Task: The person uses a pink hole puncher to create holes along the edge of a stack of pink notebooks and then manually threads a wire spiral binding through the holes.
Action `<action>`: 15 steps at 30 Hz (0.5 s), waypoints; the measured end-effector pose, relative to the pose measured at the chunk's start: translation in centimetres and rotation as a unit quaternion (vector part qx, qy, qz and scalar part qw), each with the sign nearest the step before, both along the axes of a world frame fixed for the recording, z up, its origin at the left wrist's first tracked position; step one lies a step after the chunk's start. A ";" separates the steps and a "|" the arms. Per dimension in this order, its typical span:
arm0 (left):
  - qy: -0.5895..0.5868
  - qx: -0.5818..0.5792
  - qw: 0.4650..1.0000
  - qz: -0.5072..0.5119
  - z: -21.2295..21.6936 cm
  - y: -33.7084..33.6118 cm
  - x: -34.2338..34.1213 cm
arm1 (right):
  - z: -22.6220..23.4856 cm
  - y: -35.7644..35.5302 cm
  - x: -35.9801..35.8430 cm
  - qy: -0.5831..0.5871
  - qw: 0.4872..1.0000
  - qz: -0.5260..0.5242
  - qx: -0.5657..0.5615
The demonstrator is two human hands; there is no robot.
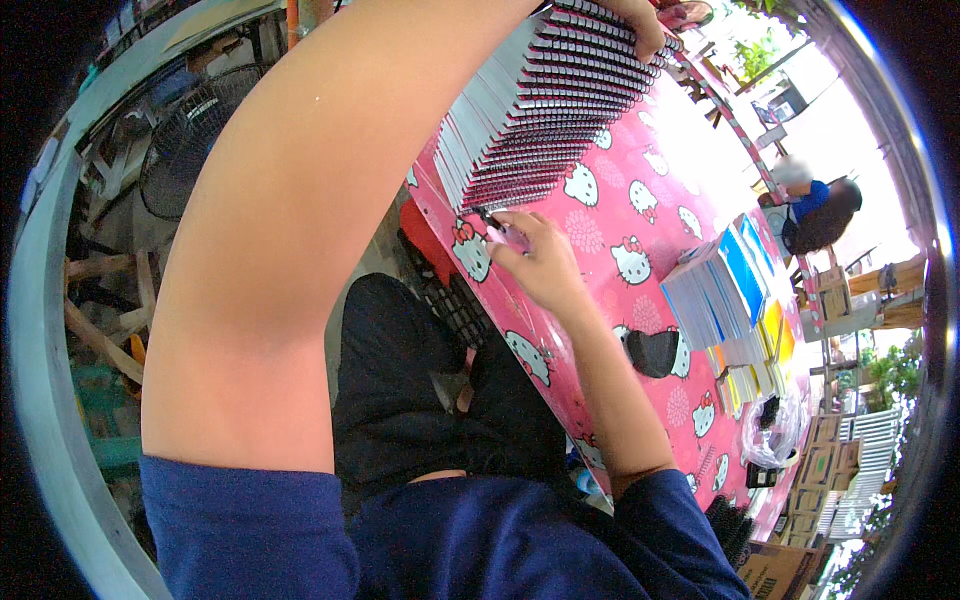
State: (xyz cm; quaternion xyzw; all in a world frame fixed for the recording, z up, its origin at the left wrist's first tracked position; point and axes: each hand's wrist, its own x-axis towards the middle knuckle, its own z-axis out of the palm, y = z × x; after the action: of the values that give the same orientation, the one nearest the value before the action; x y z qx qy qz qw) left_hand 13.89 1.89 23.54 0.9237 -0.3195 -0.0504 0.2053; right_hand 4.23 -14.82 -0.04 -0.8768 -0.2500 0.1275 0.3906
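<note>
A long row of spiral-bound notebooks [530, 110] with white covers and dark wire spines lies fanned across a pink table cover printed with white cartoon cats [620, 200]. My left hand [640, 20] reaches over the far end of the row and rests on the top notebooks; my left forearm fills the left of the view. My right hand [535, 262] sits at the near end of the row, fingers closed on a small pink tool [510, 236] whose tip touches the nearest spine.
A stack of blue, white and yellow notebooks [735, 300] lies further right on the table, with a black pouch [655, 352] beside it. A clear plastic bag [770, 435], cardboard boxes [825, 455], a standing fan [185, 145] and a seated person [820, 210] surround the table.
</note>
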 end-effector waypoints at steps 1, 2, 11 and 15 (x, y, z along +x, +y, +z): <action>0.015 -0.002 1.000 -0.011 0.0 0.1 0.1 | -0.4 0.2 -0.7 -0.149 0.989 -0.009 -0.016; 0.030 -0.004 0.999 -0.019 -0.1 0.4 0.2 | -0.8 0.4 -1.1 -0.295 0.955 -0.017 -0.031; 0.057 -0.022 0.992 0.110 0.4 -0.1 -1.2 | -2.6 1.2 -1.1 -0.300 0.953 -0.040 0.018; -0.118 -0.036 0.992 0.015 -0.5 0.7 0.6 | -2.6 1.1 -0.8 -0.309 0.950 -0.004 0.044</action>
State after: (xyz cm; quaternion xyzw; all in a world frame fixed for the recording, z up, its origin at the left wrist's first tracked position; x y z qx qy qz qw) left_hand 14.47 2.56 23.01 0.9199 -0.3294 0.0734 0.1998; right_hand 3.44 -13.67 -2.61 -0.8564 -0.3601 -0.1622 0.3326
